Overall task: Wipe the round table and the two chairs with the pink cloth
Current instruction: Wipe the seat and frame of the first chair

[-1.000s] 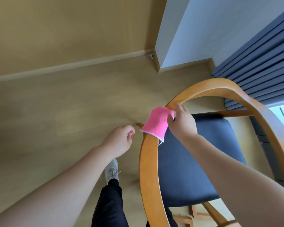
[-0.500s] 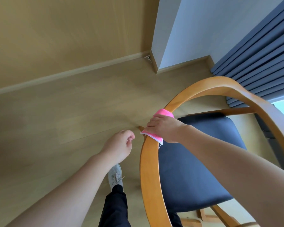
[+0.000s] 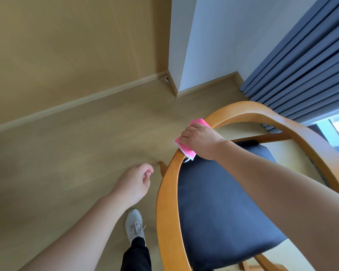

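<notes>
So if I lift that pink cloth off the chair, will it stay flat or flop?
Probably flop: the pink cloth already drapes over the chair rail under the right hand. It looks thin, so likely light.

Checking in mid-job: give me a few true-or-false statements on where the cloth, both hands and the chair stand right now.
1. The right hand presses the pink cloth onto the chair's wooden rail. True.
2. The left hand grips the rail. False: it hangs beside the rail over the floor, fingers loosely curled, holding nothing.
3. The cloth lies flat on the dark seat. False: it is draped over the curved rail, under the right hand.
4. The chair seat is dark blue and bare. True.
5. A curtain hangs behind the chair. True.
6. The round table stands beside the chair. False: no table is in view.
</notes>
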A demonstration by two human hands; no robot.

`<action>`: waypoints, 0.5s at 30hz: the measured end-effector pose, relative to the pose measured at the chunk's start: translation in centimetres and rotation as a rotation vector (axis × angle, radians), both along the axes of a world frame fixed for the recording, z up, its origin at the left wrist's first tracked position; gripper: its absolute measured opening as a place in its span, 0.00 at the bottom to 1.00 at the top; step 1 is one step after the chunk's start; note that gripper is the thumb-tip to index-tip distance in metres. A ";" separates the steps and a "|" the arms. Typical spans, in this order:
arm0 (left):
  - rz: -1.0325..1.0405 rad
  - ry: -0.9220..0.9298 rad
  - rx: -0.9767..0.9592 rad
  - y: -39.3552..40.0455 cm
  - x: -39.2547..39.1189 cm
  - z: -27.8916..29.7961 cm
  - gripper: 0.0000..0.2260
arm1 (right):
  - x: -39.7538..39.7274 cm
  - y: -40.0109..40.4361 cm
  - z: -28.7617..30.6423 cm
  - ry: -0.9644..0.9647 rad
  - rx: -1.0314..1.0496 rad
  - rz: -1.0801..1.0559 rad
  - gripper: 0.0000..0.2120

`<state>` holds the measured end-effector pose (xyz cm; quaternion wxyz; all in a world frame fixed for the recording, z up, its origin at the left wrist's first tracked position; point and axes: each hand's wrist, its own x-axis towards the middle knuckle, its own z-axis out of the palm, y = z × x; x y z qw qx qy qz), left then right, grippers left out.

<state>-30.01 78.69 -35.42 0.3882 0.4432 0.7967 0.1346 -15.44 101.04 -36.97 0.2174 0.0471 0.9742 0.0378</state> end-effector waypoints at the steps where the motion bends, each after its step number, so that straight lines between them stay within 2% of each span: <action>1: -0.008 0.003 0.002 0.4 0.0 0.1 0.09 | 0.0 0.3 0.2 0.005 0.003 -0.001 0.23; 15: -0.110 0.042 0.059 7.4 0.8 1.2 0.10 | 3.3 7.4 2.5 0.081 -0.068 -0.183 0.28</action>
